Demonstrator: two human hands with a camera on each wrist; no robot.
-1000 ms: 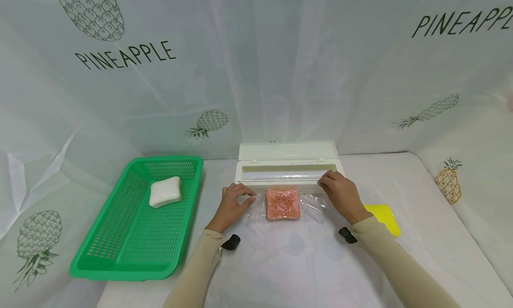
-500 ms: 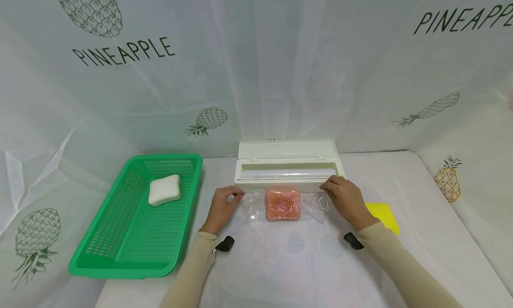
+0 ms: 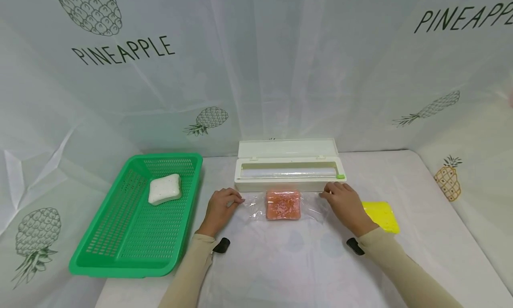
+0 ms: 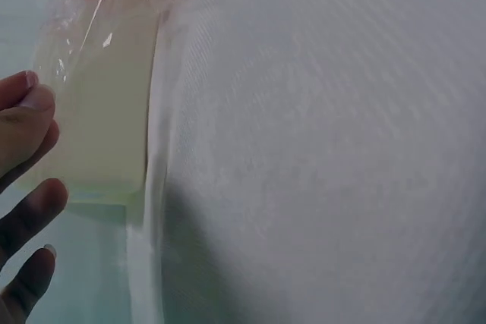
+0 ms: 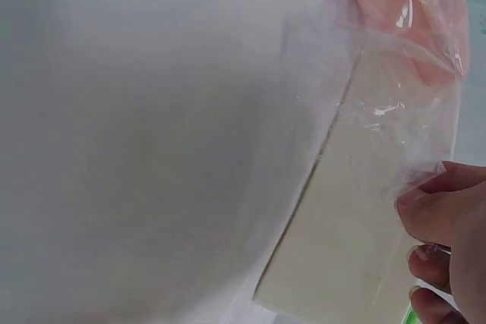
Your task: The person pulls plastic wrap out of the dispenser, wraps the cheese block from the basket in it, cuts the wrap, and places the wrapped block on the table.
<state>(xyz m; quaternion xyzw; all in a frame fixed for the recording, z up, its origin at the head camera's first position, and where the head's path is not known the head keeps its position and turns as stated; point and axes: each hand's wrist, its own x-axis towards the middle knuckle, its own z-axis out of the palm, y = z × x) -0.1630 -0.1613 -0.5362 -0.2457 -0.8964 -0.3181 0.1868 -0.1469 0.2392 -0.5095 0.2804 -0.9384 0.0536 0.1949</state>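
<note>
An orange-pink, bread-slice-shaped block [image 3: 282, 205] lies on the table under clear cling film [image 3: 254, 207], which spreads out on both sides of it. My left hand [image 3: 219, 210] pinches the film's left end between thumb and forefinger, the other fingers apart. At the opposite end my right hand [image 3: 345, 206] pinches a far corner of the film, as the right wrist view shows. Just behind the block stands a white cling film box [image 3: 288, 185], its lid [image 3: 286, 148] raised. Inside it lies the film roll [image 3: 288, 172]. A green slider [image 3: 340, 176] sits at the box's right end.
To the left stands a green plastic basket [image 3: 182, 237] with a white, similarly shaped block [image 3: 165, 189] inside. A yellow block [image 3: 382, 216] lies beyond my right wrist, partly hidden by it. A pineapple-print sheet [image 3: 288, 76] rises behind the table.
My left hand has shifted left, drawing the film's left end outward. My right hand has come down and slightly right, uncovering the box's right corner and green slider. The pink block stays put.
</note>
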